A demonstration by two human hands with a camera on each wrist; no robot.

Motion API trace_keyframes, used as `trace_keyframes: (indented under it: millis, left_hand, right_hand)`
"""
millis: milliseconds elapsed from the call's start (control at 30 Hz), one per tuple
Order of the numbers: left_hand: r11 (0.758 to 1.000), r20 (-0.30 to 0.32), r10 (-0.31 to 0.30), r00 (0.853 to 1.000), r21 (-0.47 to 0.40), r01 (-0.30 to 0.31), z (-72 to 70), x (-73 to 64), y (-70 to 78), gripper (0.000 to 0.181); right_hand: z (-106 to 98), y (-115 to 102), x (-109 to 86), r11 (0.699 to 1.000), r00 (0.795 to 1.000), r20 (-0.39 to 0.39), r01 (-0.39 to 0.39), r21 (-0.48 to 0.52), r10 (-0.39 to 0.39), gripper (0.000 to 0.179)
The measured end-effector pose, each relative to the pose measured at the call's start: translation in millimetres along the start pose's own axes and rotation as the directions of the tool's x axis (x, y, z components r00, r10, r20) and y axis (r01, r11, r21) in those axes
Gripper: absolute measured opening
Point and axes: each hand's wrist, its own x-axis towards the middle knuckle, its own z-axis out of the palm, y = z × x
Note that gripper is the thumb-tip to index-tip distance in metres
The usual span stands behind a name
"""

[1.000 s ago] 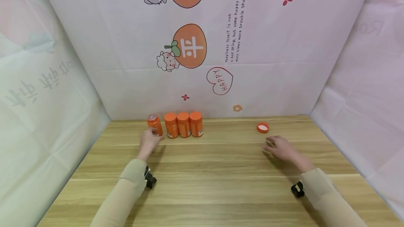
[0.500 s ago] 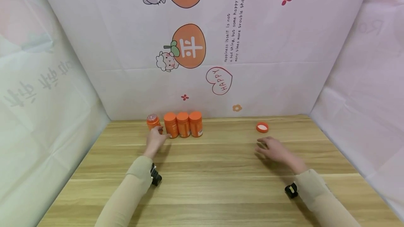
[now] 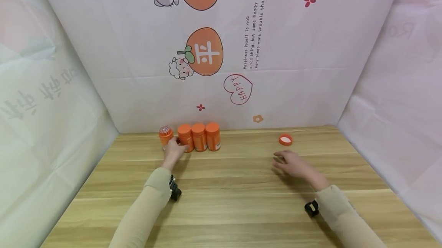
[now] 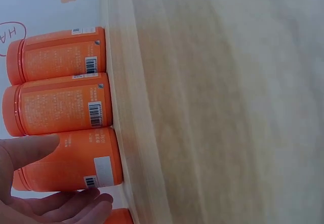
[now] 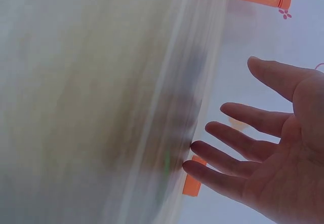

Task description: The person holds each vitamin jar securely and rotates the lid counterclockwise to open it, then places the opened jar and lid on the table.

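At the back left of the table, several orange bottles stand upright. The leftmost bottle (image 3: 165, 133) has no cap and shows a patterned, shiny top. My left hand (image 3: 175, 149) is at the capped bottle (image 4: 83, 158) beside it, thumb on one side and fairly straight fingers on the other; whether they touch it I cannot tell. Two more capped bottles, the middle one (image 3: 199, 138) and the right one (image 3: 212, 137), stand close together. My right hand (image 3: 291, 164) hovers over the table with spread fingers, holding nothing, nearest to a loose orange cap (image 3: 285, 140).
The wooden table (image 3: 235, 202) ends at a white printed backdrop (image 3: 293, 98) behind the bottles. White sheets close off the left and right sides. Cameras on black straps sit on both wrists.
My left hand has moved right, from the uncapped bottle to the capped one beside it. My right hand has drifted left over the table. The bottles and the loose cap stay in place.
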Motion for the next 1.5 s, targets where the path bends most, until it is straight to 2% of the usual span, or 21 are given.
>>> trace_keyframes:
  millis: [267,600,800,900,1300,1500]
  left_hand:
    - [1.000,-0.012,-0.006,1.000,-0.005,0.006,3.1,5.8,-3.9,0.055]
    - [0.998,0.031,-0.037,0.999,-0.040,0.038,5.6,9.3,-2.5,0.058]
    - [0.998,0.040,-0.029,0.999,-0.045,0.031,6.6,9.3,-2.5,0.060]
    - [0.999,0.042,-0.025,0.999,-0.040,0.027,7.2,9.5,-3.2,0.061]
    - [0.997,0.023,-0.041,0.999,-0.071,0.043,7.1,8.2,-3.9,0.061]
    - [0.991,0.009,-0.053,0.999,-0.122,0.054,6.7,4.6,-5.6,0.061]
  right_hand:
    - [3,-7,1.6,1.000,1.000,0.005,0.024,0.004,-0.024,0.046]
    - [6,-12,3.1,0.999,0.999,0.022,0.035,0.011,-0.036,0.048]
    - [8,-15,3.7,0.998,0.998,0.011,0.058,0.006,-0.058,0.047]
    - [8,-16,4.0,0.999,0.999,0.016,0.044,0.008,-0.044,0.047]
    - [8,-18,4.2,1.000,0.999,0.035,0.026,0.007,-0.027,0.046]
    - [9,-19,5.2,0.999,0.999,0.033,0.033,0.010,-0.034,0.046]
